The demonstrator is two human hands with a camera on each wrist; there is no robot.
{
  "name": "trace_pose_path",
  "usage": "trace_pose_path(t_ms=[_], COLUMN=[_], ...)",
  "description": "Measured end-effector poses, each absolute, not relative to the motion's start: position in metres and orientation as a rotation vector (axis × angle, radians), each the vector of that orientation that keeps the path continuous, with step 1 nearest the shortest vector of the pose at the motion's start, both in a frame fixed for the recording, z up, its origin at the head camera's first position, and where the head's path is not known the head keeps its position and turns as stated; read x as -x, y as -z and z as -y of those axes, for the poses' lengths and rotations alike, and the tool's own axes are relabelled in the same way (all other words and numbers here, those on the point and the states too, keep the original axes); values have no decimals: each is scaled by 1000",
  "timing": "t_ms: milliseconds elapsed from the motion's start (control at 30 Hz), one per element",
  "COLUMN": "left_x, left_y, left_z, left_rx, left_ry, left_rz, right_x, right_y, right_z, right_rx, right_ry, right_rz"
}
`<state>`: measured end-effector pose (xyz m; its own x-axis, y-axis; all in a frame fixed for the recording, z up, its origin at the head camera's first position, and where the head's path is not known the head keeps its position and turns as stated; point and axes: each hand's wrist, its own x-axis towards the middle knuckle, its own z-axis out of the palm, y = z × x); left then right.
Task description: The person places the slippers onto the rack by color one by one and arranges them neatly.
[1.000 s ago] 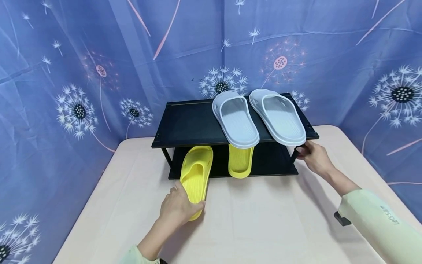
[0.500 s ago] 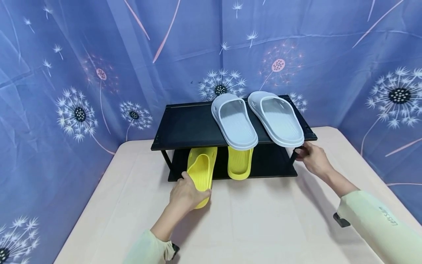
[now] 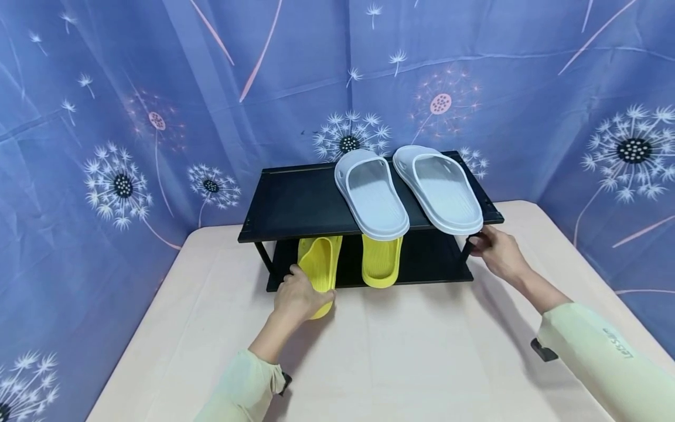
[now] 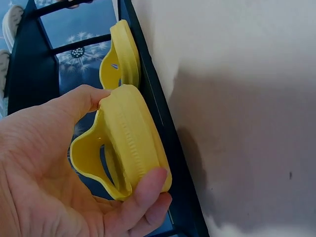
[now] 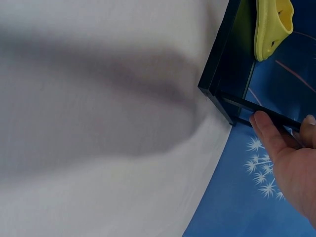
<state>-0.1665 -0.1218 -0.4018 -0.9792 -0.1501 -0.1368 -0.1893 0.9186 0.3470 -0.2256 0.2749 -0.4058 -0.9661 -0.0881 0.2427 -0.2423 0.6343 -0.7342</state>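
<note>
My left hand [image 3: 297, 298] holds a yellow slipper [image 3: 323, 266] by its heel end, thumb on one side and fingers on the other. The slipper's toe reaches under the top shelf of a black two-tier shoe rack [image 3: 295, 202], and its heel sticks out past the front edge. In the left wrist view the gripped yellow slipper [image 4: 131, 133] shows its ribbed sole edge. To its right a second yellow slipper [image 3: 381, 266] lies on the lower shelf. My right hand [image 3: 501, 255] grips the rack's front right post [image 3: 466, 249], fingers and thumb around it in the right wrist view.
Two pale grey slippers [image 3: 373, 199] rest on the right part of the top shelf, heels overhanging the front. The rack stands on a table with a pale pink cloth [image 3: 411, 351]. Blue dandelion-print curtains [image 3: 221, 76] enclose the back and sides.
My left hand has pushed the yellow slipper away from me and slightly right, its toe now under the top shelf. The right hand keeps its hold on the post.
</note>
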Motion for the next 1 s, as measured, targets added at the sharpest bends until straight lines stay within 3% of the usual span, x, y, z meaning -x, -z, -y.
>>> trace_pose_path(t_ms=[1000], left_x=[209], left_y=[403], left_z=[109], left_rx=[240], left_ry=[-484], left_rz=[-2910], right_x=[224], right_y=[406], right_z=[-274], right_rx=[-275], right_ry=[-1229], right_rz=[2662])
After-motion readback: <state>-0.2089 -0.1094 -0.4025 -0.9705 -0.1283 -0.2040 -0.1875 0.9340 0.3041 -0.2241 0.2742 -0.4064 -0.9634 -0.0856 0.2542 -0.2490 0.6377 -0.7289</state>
